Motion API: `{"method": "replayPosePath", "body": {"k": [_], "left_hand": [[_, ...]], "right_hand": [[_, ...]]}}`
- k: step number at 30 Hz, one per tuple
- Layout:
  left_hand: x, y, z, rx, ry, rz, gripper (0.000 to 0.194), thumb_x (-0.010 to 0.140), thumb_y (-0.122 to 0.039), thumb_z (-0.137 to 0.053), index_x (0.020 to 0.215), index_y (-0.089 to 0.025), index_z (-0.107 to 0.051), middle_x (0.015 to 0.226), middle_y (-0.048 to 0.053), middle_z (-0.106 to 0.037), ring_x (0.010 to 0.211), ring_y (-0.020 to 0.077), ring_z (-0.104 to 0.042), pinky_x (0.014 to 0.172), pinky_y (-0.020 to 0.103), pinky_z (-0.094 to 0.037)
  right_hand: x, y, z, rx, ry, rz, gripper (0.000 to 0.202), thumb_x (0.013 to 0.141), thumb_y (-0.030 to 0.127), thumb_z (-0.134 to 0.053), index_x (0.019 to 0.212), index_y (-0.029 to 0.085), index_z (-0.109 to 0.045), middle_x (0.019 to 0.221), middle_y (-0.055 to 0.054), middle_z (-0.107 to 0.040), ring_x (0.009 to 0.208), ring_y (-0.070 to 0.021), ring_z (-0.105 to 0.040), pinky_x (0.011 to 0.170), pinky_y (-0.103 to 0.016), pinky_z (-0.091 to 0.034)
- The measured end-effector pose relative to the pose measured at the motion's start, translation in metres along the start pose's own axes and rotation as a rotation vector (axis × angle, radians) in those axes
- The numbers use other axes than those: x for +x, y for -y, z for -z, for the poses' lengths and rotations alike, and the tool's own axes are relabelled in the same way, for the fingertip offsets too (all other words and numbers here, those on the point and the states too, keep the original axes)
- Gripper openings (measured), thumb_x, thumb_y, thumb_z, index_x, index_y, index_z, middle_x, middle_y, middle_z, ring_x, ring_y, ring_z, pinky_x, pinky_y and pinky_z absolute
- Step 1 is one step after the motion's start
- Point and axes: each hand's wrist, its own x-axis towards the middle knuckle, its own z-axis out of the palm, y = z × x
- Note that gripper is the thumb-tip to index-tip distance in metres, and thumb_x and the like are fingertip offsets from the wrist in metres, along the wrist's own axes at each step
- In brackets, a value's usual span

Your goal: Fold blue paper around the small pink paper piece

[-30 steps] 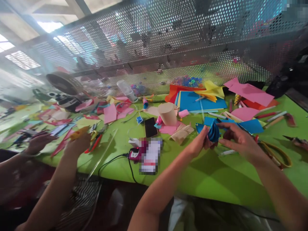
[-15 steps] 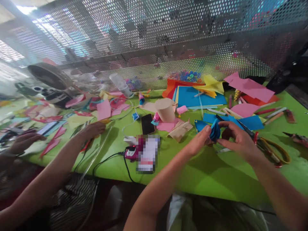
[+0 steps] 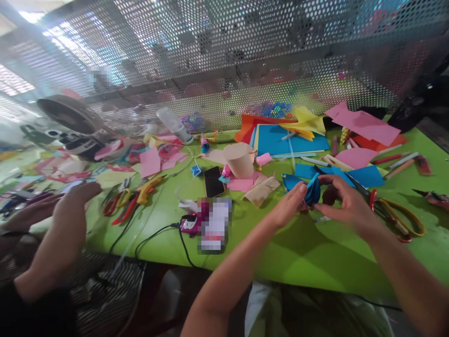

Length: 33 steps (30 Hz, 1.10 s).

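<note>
A folded, curled piece of blue paper (image 3: 313, 191) is held between my two hands above the near part of the green table. My left hand (image 3: 293, 203) pinches its left side, thumb on top. At its right edge, my right hand (image 3: 341, 197) has thumb and fingers curved around the paper, with fingertips on it. The lower part of the paper is partly hidden by my fingers. Close behind my right hand lies a pair of scissors (image 3: 403, 217) with looped yellow-and-red handles, over flat blue paper strips (image 3: 366, 178).
A co-worker's hand (image 3: 82, 189) is at the left, near red-handled pliers (image 3: 128, 210) and a yellow tool (image 3: 147, 189). A beige paper cup-like roll (image 3: 239, 160), a dark phone (image 3: 214, 181), a cable (image 3: 154, 236) and blue sheets (image 3: 273, 140) lie between. Perforated metal mesh (image 3: 210, 61) stands behind.
The co-worker's arm has drawn back to the left, uncovering the pliers and yellow tool. My hands stay around the blue paper, with only slight finger movement.
</note>
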Motion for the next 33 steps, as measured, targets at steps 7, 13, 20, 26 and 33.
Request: {"method": "replayPosePath", "body": {"k": [7, 13, 20, 26, 33], "left_hand": [[0.011, 0.007, 0.001, -0.096, 0.201, -0.138, 0.076, 0.092, -0.094, -0.045, 0.093, -0.020, -0.064, 0.070, 0.001, -0.061, 0.057, 0.0125, -0.048, 0.057, 0.028, -0.037], [0.012, 0.010, 0.003, -0.068, 0.191, -0.128, 0.076, 0.093, -0.093, -0.043, 0.091, -0.020, -0.063, 0.070, 0.001, -0.062, 0.058, 0.0123, -0.050, 0.059, 0.028, -0.037], [0.011, 0.007, 0.003, -0.071, 0.182, -0.154, 0.069, 0.094, -0.086, -0.048, 0.094, -0.019, -0.065, 0.077, 0.004, -0.066, 0.067, 0.0149, -0.053, 0.067, 0.031, -0.041], [0.009, 0.007, 0.005, -0.105, 0.112, -0.153, 0.061, 0.091, -0.079, -0.062, 0.099, -0.019, -0.067, 0.076, 0.002, -0.064, 0.067, 0.0152, -0.051, 0.065, 0.030, -0.037], [0.004, 0.003, 0.000, -0.236, 0.044, -0.051, 0.072, 0.073, -0.071, -0.090, 0.118, -0.017, -0.074, 0.090, 0.002, -0.065, 0.082, 0.0155, -0.059, 0.082, 0.031, -0.051]], "right_hand": [[0.000, 0.004, 0.010, 0.075, 0.074, -0.027, 0.052, 0.087, 0.055, -0.083, 0.130, 0.029, -0.069, 0.083, -0.001, -0.065, 0.076, -0.0239, -0.063, 0.066, -0.038, -0.053], [0.003, -0.004, 0.006, 0.079, 0.069, 0.008, 0.049, 0.089, 0.057, -0.081, 0.126, 0.027, -0.073, 0.091, -0.005, -0.069, 0.078, -0.0232, -0.063, 0.067, -0.038, -0.054], [0.005, -0.007, 0.008, 0.134, 0.034, -0.002, 0.046, 0.092, 0.059, -0.078, 0.126, 0.029, -0.073, 0.093, -0.004, -0.071, 0.084, -0.0236, -0.065, 0.077, -0.040, -0.057], [0.004, -0.005, 0.004, 0.150, 0.041, -0.005, 0.048, 0.089, 0.056, -0.082, 0.127, 0.028, -0.073, 0.090, -0.003, -0.069, 0.078, -0.0224, -0.064, 0.069, -0.038, -0.056], [0.003, -0.003, -0.006, 0.128, -0.035, 0.052, 0.042, 0.082, 0.048, -0.086, 0.116, 0.030, -0.071, 0.107, -0.005, -0.072, 0.078, -0.0221, -0.065, 0.068, -0.039, -0.057]]}}
